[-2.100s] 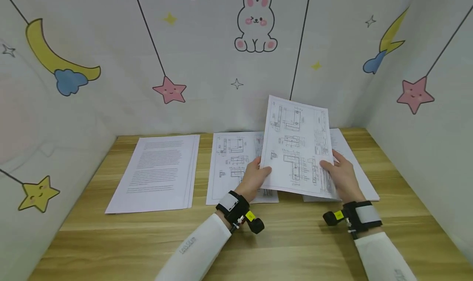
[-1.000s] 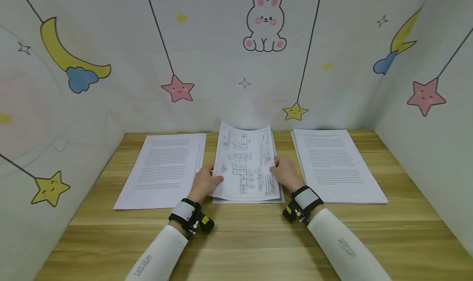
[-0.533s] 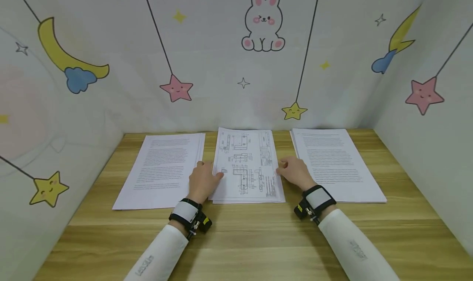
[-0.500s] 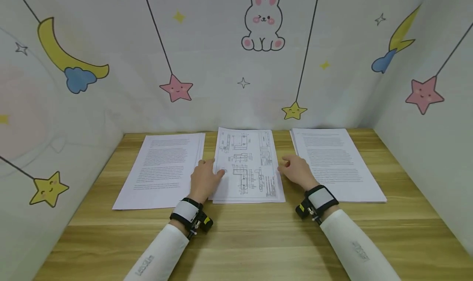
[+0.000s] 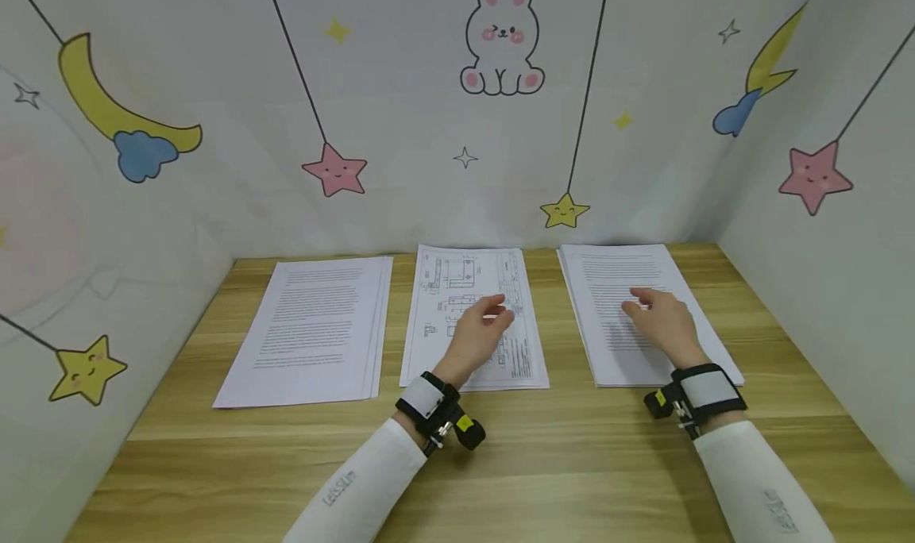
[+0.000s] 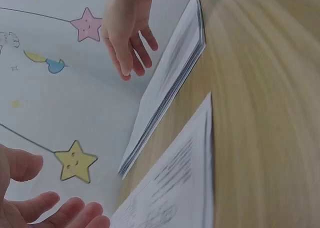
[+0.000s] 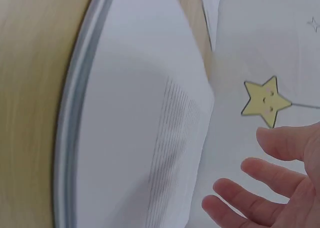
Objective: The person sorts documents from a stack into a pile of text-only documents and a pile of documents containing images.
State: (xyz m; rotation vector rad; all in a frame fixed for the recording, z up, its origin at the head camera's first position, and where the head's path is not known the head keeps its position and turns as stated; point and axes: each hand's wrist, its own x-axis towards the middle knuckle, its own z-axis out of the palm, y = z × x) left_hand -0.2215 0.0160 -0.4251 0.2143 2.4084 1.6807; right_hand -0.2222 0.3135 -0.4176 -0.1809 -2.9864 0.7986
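Note:
Three stacks of paper lie in a row on the wooden table. My left hand point(image 5: 473, 338) hovers over the middle stack of technical drawings point(image 5: 436, 352), fingers relaxed and holding nothing, hiding part of the printed lines. Above the right stack of text pages point(image 5: 622, 360) is my right hand point(image 5: 665, 321), its fingers loosely bent and apart from the sheets. In the right wrist view, the fingers point(image 7: 280, 178) are spread in the air beside the right stack point(image 7: 125, 138). The left wrist view shows the left hand point(image 6: 50, 203) near the drawings point(image 6: 175, 178).
The left stack of text pages point(image 5: 307, 329) sits toward the table's left side, its sheets slightly offset. A white wall cloth point(image 5: 400, 106) with cartoon prints stands right behind the wooden table point(image 5: 515, 471), and side panels close it in.
The top drawing came down from the right onto the middle stack and was let go. Both hands have since moved right, the left over the drawings, the right over the text pages.

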